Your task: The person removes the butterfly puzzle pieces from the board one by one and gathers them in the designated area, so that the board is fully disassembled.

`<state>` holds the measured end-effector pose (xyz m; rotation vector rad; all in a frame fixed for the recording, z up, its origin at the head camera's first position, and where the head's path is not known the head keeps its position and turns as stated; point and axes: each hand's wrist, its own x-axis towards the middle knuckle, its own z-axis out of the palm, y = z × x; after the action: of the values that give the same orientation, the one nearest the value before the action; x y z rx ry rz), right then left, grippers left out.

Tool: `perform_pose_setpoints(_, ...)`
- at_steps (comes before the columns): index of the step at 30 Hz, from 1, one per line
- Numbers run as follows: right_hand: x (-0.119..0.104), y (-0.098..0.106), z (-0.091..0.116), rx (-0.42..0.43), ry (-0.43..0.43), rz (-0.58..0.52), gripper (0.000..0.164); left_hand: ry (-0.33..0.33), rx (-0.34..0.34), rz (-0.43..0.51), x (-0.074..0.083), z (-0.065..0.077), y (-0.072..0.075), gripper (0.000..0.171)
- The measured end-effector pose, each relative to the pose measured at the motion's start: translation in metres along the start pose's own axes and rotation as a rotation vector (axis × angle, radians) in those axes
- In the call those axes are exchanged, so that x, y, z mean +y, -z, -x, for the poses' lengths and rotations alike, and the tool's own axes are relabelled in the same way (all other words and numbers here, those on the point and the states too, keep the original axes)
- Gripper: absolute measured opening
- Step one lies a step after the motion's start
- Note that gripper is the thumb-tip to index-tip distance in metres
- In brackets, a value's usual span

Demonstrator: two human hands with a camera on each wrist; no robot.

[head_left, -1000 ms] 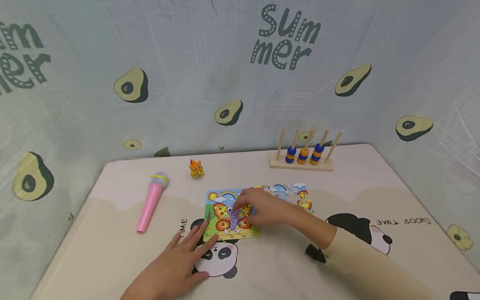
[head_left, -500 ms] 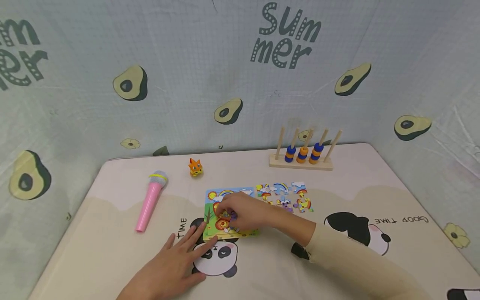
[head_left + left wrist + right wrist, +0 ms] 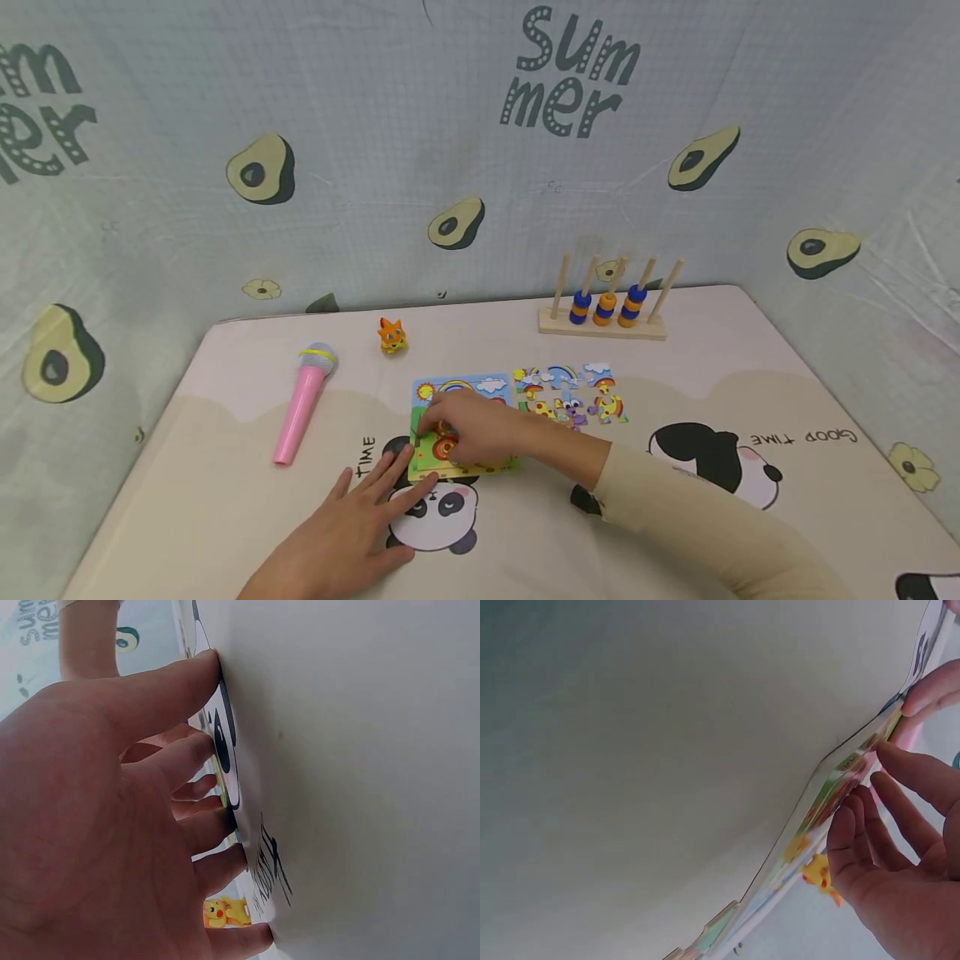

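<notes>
A butterfly jigsaw board [image 3: 491, 385] lies mid-table. My right hand [image 3: 480, 427] is over its left half, fingertips right at the picture and hiding much of it. In the right wrist view the fingers [image 3: 844, 840] bend loosely toward the board, thumb apart from them, and no piece shows between. My left hand [image 3: 341, 525] rests palm down with fingers spread, its fingertips by the board's lower left corner. In the left wrist view its fingers [image 3: 217, 874] are straight on the cloth. Several jigsaw pieces [image 3: 602, 408] lie in rows right of the board.
Left of the board lies a pink toy microphone [image 3: 300, 412]. Behind it stands a small orange animal figure [image 3: 392, 336]. A wooden peg stand [image 3: 603, 327] with blue and orange rings is at the back right. The table cloth [image 3: 225, 500] has panda prints.
My right hand has moved left across the board, from the butterfly's right wing toward the left edge, uncovering the pieces on the right. The left hand has stayed nearly in place.
</notes>
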<state>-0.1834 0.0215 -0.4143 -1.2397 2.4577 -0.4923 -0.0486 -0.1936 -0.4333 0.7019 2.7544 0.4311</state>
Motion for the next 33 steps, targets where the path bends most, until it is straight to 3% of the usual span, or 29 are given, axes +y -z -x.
perform_pose_setpoints(12,-0.0015,-0.0024,-0.0045,-0.027,-0.052,-0.039,0.045,-0.026,0.079,-0.056,0.0016,0.0028,-0.0018,0.074)
perform_pose_setpoints(33,-0.0058,-0.0001,-0.001,-0.017,-0.027,-0.04,0.047,-0.022,0.057,-0.05,0.0,0.0028,-0.0021,0.076)
